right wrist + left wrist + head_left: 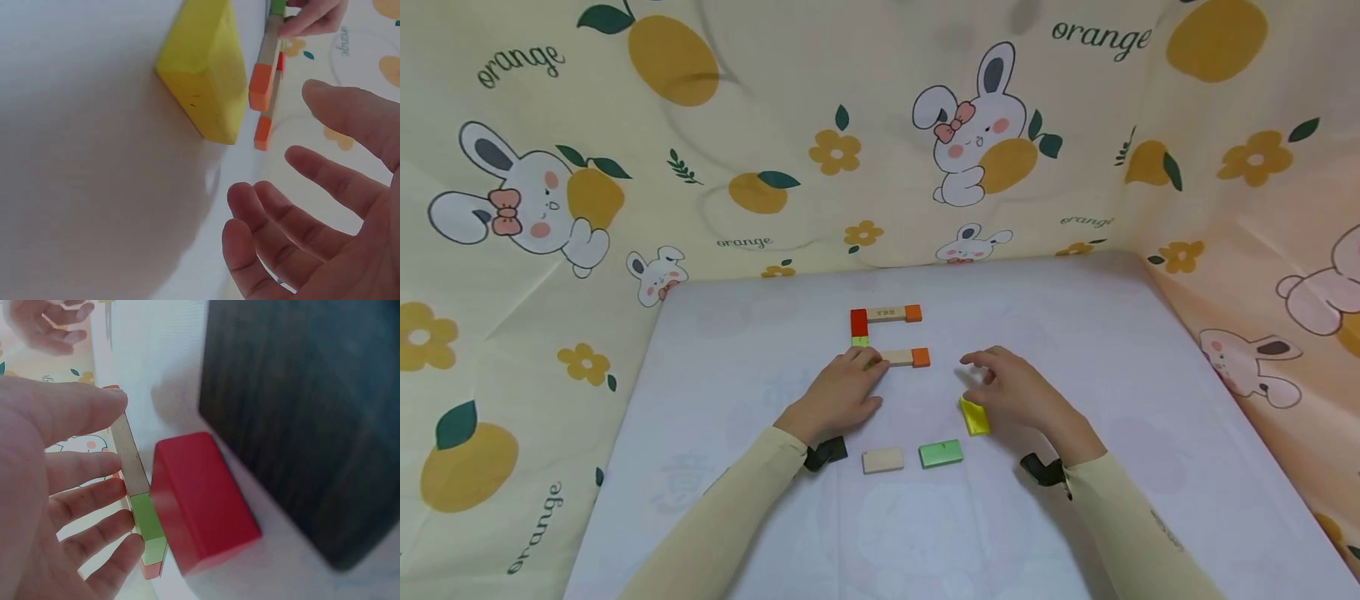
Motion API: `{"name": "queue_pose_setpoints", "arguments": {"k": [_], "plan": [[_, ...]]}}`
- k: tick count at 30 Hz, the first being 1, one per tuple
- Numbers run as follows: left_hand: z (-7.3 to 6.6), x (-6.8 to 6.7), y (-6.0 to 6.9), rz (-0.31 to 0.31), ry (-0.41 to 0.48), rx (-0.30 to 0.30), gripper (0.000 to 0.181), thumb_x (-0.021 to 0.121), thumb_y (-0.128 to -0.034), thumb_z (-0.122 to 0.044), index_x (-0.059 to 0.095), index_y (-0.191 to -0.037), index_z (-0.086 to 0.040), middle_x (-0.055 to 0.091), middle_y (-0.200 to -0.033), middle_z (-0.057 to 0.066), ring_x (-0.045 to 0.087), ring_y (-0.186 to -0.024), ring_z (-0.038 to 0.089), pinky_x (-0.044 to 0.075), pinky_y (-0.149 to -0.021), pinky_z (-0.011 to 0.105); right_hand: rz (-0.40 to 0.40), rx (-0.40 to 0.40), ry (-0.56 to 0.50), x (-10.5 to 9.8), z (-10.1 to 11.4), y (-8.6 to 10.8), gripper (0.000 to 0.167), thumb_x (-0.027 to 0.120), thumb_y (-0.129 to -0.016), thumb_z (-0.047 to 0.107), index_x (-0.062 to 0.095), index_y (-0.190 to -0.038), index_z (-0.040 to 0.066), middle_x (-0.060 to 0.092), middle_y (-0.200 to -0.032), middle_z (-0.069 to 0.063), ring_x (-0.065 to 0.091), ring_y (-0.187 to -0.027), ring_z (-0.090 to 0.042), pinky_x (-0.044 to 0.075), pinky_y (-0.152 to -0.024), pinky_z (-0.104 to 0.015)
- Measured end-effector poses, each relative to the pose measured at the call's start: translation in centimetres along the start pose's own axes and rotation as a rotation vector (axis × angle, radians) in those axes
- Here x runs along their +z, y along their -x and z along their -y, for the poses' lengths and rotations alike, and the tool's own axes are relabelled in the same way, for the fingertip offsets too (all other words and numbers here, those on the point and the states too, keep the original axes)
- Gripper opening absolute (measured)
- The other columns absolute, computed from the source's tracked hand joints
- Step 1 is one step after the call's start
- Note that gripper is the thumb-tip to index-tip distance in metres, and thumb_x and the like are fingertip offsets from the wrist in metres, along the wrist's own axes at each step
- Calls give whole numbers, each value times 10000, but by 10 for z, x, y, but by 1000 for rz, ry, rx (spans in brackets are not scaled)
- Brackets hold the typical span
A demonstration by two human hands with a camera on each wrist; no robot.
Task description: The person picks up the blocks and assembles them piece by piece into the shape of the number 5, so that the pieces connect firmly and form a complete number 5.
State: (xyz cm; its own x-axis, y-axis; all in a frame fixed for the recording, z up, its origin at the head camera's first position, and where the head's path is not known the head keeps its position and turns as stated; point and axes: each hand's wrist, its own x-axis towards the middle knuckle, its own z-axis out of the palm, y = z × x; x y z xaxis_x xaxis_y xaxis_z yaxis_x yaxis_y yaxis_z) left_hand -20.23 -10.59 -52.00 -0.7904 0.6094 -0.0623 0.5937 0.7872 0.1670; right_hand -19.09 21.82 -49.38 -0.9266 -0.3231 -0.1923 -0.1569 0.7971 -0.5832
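Centrally, the left hand (838, 390) touches the nearer wooden block (898, 358), fingers extended. The right hand (1026, 392), loosely spread, hovers near 1 yellow block (977, 420).

the yellow block (976, 419) looks glossy, the beige strip (898, 358) matt bare wood.
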Motion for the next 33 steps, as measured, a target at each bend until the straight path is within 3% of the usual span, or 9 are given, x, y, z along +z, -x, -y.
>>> {"name": "queue_pose_setpoints", "arguments": {"k": [12,20,33], "plan": [[1,0,0,1,13,11,575,653,-1073,-360,556,-1589,-126,514,-1548,29,419,-1468,243,412,-1195,415,52,-21,95,17,2,24,651,969,-830,246,683,-1412,180,603,-1332,-120,601,-1040,-263,585,-893,-461],[1,-1,1,9,0,3,574,646,-1077,-361,551,-1594,-129,510,-1553,32,414,-1471,246,406,-1199,410,47,-37,110,25,3,29,643,953,-833,162,683,-1417,166,580,-1406,-147,625,-1089,-289,609,-946,-493],[0,1,1,-10,-1,1,569,657,-1072,-357,564,-1583,-125,522,-1537,35,426,-1459,252,411,-1197,419,1,-60,105,32,7,29,559,899,-860,61,697,-1380,86,593,-1387,-148,627,-1088,-282,601,-960,-476]]}}
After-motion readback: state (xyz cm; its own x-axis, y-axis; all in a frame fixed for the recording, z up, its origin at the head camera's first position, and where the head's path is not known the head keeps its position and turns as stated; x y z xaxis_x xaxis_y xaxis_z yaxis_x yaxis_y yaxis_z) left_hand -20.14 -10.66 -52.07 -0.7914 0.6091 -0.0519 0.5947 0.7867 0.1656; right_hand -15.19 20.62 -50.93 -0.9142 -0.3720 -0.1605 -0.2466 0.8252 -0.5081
